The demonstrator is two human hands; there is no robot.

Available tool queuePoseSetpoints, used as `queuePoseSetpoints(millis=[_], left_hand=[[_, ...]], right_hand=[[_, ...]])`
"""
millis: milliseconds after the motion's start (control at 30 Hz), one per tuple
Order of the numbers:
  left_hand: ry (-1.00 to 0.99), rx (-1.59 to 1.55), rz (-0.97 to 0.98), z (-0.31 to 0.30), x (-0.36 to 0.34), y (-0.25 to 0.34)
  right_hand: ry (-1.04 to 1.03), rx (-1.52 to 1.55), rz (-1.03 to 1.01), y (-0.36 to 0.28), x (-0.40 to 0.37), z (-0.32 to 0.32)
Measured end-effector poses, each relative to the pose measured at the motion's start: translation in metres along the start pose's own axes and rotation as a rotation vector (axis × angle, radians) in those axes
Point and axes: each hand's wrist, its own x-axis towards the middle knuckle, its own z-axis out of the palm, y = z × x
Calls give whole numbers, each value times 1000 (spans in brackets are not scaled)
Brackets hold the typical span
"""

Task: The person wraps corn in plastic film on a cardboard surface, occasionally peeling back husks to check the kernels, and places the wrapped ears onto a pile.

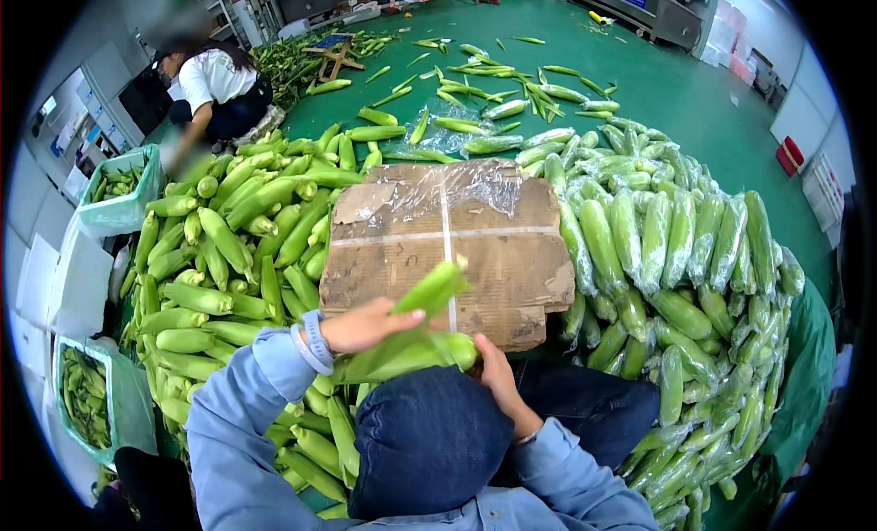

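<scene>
My left hand (370,325), with a pale band at the wrist, is closed on a green ear of corn (433,292). That ear tilts up to the right over the cardboard, its far end slightly blurred. Just below it, a second ear of corn in its husk (402,356) lies across my lap. My right hand (498,378) grips the right end of this lower ear; some of its fingers are hidden. In front of both hands sits a flattened brown cardboard box (393,273) with white strapping and clear plastic film (489,186) on top.
Unwrapped corn (224,239) is heaped on the left, film-wrapped corn (676,239) on the right. Two lined bins (119,211) stand at far left. A co-worker (219,88) crouches behind the left heap. Loose ears and husks (484,70) lie on the green floor (457,20).
</scene>
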Motion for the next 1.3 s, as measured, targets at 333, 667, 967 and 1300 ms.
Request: queuePoseSetpoints(millis=[333, 667, 967, 1300], left_hand=[[-139, 530, 174, -58, 32, 27], [480, 140, 334, -125, 28, 54], [94, 549, 457, 1, 9, 11], [179, 125, 354, 13, 22, -17]], right_hand=[[141, 25, -357, 26, -32, -33], [100, 75, -386, 12, -41, -17], [41, 202, -383, -3, -6, 6], [-78, -111, -350, -40, 19, -30]])
